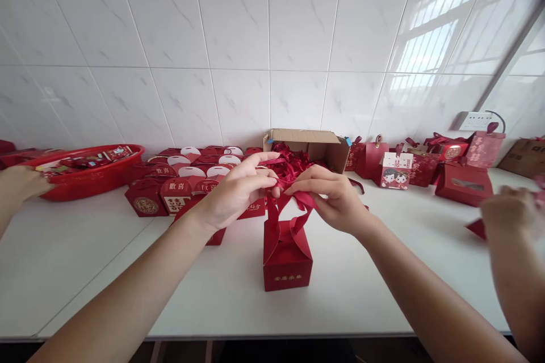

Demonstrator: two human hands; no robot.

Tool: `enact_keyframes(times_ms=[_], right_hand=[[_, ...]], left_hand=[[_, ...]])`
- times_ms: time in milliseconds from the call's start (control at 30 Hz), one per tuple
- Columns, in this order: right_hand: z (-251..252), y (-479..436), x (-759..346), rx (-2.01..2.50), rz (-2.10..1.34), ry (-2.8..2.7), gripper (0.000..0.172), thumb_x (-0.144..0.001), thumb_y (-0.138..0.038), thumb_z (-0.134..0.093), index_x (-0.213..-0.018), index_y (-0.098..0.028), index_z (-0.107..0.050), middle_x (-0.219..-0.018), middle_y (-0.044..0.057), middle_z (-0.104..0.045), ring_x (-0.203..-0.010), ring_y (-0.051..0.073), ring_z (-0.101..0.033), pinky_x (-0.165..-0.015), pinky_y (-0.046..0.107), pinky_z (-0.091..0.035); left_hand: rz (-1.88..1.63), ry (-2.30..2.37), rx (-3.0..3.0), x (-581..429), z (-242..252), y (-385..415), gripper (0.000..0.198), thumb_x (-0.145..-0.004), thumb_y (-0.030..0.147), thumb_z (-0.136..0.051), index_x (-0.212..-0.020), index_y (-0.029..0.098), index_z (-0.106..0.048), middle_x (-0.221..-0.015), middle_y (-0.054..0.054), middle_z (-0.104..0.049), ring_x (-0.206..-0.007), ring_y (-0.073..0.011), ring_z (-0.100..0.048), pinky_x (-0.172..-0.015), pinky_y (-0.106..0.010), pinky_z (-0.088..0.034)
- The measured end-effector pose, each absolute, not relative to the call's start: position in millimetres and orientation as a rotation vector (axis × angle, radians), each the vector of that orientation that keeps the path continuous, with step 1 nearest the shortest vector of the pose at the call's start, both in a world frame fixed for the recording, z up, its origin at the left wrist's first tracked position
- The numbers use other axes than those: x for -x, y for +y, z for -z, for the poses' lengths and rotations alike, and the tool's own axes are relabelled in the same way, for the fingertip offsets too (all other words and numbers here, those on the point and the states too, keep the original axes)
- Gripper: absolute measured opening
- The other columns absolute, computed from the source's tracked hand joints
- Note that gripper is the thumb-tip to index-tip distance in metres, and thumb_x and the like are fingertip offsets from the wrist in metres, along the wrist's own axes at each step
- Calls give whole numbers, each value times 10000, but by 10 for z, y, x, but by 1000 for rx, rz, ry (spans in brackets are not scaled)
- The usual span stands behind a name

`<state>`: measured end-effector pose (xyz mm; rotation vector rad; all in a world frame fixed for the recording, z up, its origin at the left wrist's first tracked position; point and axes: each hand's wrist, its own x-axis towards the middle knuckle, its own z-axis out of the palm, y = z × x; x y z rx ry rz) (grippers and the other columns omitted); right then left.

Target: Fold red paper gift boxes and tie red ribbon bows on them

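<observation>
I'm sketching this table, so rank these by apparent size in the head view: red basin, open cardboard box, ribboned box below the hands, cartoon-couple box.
1. Red basin
2. Open cardboard box and ribboned box: too alike to rank, and the ribboned box stands nearer
3. Cartoon-couple box

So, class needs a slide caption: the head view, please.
Left hand and right hand hold red ribbon above a gold-lettered red box.

My feed is bright, with soft daylight across the desk (238,306). A barred window reflection (426,48) glares on the wall tiles (238,17); wide-angle distortion slants their outer lines. Central fingers (317,174) look fairly crisp, but another person's hand (508,210) blurs at right.
</observation>
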<state>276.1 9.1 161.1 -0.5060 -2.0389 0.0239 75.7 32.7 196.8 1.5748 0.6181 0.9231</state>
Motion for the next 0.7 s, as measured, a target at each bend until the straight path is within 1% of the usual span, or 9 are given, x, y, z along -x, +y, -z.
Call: enact_keyframes(times_ms=[100, 200, 300, 367, 433, 467, 500, 567, 700], right_hand=[[-1580, 135, -2767, 511, 306, -2048, 300, -909, -68, -431, -962, -216, -686, -839, 58, -671, -802, 179, -556, -707, 349, -513], [-1557, 146, -2730, 534, 394, -2005, 312, -900, -60, -440, -990, -231, -685, -851, 55, -677, -823, 188, -574, -718, 368, -525], [-1502, 94, -2671, 564, 269, -1838, 301, -887, -67, -470, -1003, -234, -692, -1014, 78, -669, -956, 198, -613, -803, 378, -536], [-1419, 36, -2651, 626, 127, -1654, 258, -891, -103, -493, -982, -226, -700, -1068, 86, -658, -999, 203, -623, -820, 364, -539], [-1286, -24, -2677, 736, -35, -1470, 202, -903, -172, -511, -960, -224, -698, -999, 73, -676, -915, 194, -648, -760, 343, -549], [-1204, -53, -2715, 806, -113, -1392, 179, -904, -215, -521, -948, -222, -695, -951, 63, -684, -858, 188, -654, -724, 334, -549], [-1114, -80, -2769, 882, -185, -1323, 168, -901, -261, -532, -933, -217, -690, -912, 56, -689, -808, 185, -654, -692, 328, -546], [-925, -136, -2923, 1038, -273, -1216, 193, -878, -339, -554, -881, -197, -684, -861, 56, -695, -764, 190, -646, -679, 328, -533], [-575, -266, -3332, 1349, -362, -1144, 297, -827, -450, -559, -803, -175, -667, -753, 67, -682, -737, 221, -633, -633, 326, -500]], left_hand=[[-903, 623, -1515, -773, -1957, 341, 484, -826, 160, -570, -1293, 159, -444, -709, 13, -594, -736, -138, -569, -704, -281, -458], [-919, 583, -1508, -778, -1913, 348, 458, -847, 207, -547, -1291, 174, -435, -793, -8, -591, -772, -153, -585, -729, -310, -472], [-1105, 568, -1749, -752, -1840, 340, 525, -866, 225, -503, -1364, 241, -335, -884, -13, -598, -752, -149, -577, -745, -329, -472], [-1320, 642, -2023, -719, -1789, 333, 600, -862, 234, -523, -1400, 276, -260, -872, 0, -606, -711, -144, -553, -725, -318, -465], [-1514, 755, -2214, -667, -1738, 331, 639, -842, 238, -566, -1396, 272, -250, -770, 26, -579, -684, -149, -531, -712, -307, -461], [-1567, 812, -2247, -629, -1709, 333, 634, -834, 241, -579, -1383, 267, -264, -705, 45, -537, -662, -148, -516, -705, -301, -461], [-1581, 872, -2251, -582, -1674, 336, 619, -829, 244, -586, -1367, 268, -282, -655, 62, -485, -634, -144, -497, -694, -292, -459], [-1533, 1006, -2246, -446, -1577, 343, 595, -820, 248, -590, -1343, 274, -306, -610, 85, -384, -574, -128, -449, -676, -272, -452], [-1311, 1272, -2327, -31, -1258, 357, 557, -831, 234, -538, -1339, 272, -311, -627, 84, -329, -570, -121, -450, -722, -261, -445]])
